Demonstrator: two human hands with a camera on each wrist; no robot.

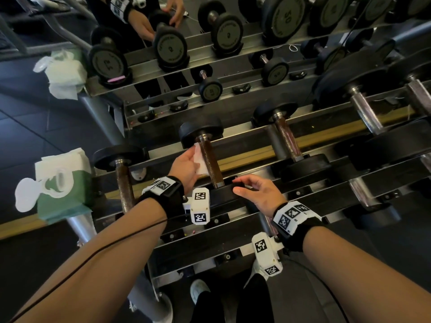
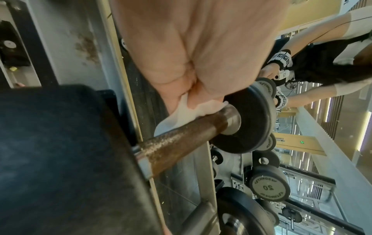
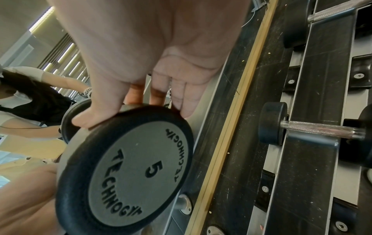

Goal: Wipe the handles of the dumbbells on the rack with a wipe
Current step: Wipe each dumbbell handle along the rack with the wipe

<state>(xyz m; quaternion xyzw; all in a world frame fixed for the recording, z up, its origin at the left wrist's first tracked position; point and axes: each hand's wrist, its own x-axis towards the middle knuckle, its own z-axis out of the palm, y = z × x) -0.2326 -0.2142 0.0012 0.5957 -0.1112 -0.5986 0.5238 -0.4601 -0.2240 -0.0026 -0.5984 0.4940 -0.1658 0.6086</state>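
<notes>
Many dumbbells are kept on a long metal rack (image 1: 245, 157) set against a mirror. One dumbbell marked 5 (image 3: 128, 168) is lying across the rails in the middle. Its near round end is gripped by the right hand (image 1: 261, 194), with the thumb and fingers curled over the rim. Its brown handle (image 1: 210, 163) is touched on the left side by a white wipe (image 1: 199, 159). The wipe is pinched in the left hand (image 1: 184, 169). A green wipe pack (image 1: 63, 185) is seen at the rack's left end.
</notes>
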